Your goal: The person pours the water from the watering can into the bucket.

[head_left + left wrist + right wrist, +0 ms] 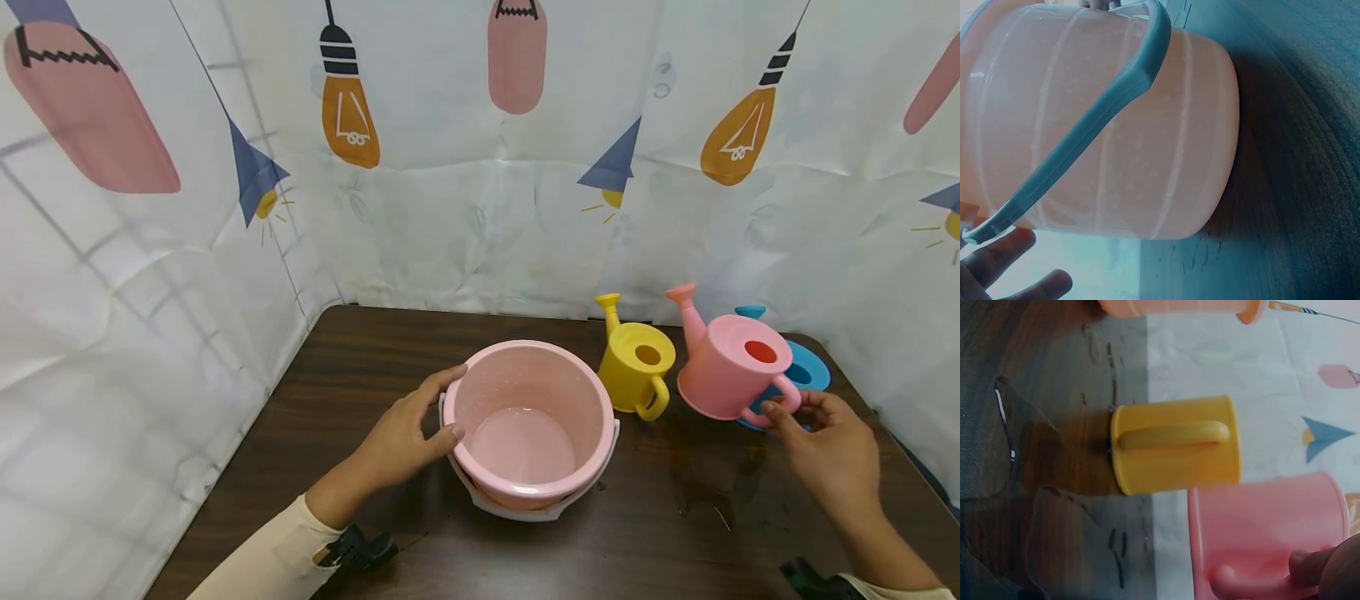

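A pink bucket [525, 492] with a pale handle stands upright on the table, with a shallow layer of what looks like water in it. My left hand [408, 429] rests against its left rim, thumb and fingers spread and fairly straight. In the left wrist view, bare fingertips [1054, 284] show beside the bucket wall [1085, 125]. With my right hand [832, 454] I hold the pink watering can [720, 375] by its handle, its base raised off the table. A yellow watering can [1175, 469] stands between bucket and pink can. Behind the pink can is a partly hidden blue watering can [813, 367].
Wet streaks and a small puddle [708, 500] lie on the dark wooden table [375, 342] at the right. A white patterned cloth [465, 233] hangs behind and to the left of the table.
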`<state>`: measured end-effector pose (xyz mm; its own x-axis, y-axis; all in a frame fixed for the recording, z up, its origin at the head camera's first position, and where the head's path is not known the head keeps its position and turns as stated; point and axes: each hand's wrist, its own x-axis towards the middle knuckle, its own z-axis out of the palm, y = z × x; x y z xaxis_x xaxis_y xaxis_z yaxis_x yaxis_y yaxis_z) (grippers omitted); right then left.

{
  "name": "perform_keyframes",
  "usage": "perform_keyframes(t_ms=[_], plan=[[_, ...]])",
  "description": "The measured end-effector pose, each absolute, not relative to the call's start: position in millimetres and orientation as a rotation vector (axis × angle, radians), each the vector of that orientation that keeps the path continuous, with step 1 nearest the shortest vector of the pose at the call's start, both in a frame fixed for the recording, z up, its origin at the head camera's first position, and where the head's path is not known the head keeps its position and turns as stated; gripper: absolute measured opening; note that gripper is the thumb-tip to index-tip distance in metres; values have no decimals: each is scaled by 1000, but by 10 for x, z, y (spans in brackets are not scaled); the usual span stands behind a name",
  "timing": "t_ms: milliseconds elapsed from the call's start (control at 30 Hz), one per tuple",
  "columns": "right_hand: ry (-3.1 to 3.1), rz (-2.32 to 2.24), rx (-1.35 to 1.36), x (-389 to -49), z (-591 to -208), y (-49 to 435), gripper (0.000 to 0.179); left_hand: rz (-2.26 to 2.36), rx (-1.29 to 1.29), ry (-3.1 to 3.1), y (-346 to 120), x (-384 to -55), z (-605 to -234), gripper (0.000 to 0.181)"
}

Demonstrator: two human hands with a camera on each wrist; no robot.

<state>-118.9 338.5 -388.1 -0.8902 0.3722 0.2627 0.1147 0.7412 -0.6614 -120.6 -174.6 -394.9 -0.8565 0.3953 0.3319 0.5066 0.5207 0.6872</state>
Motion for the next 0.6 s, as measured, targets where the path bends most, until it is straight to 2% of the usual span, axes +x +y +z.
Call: perform_keyframes(t_ms=[600], plan=[[-2638, 972, -466, -1322, -4074, 3227, 61, -1243, -786, -2620, -1750, -1198, -3958, 71]])
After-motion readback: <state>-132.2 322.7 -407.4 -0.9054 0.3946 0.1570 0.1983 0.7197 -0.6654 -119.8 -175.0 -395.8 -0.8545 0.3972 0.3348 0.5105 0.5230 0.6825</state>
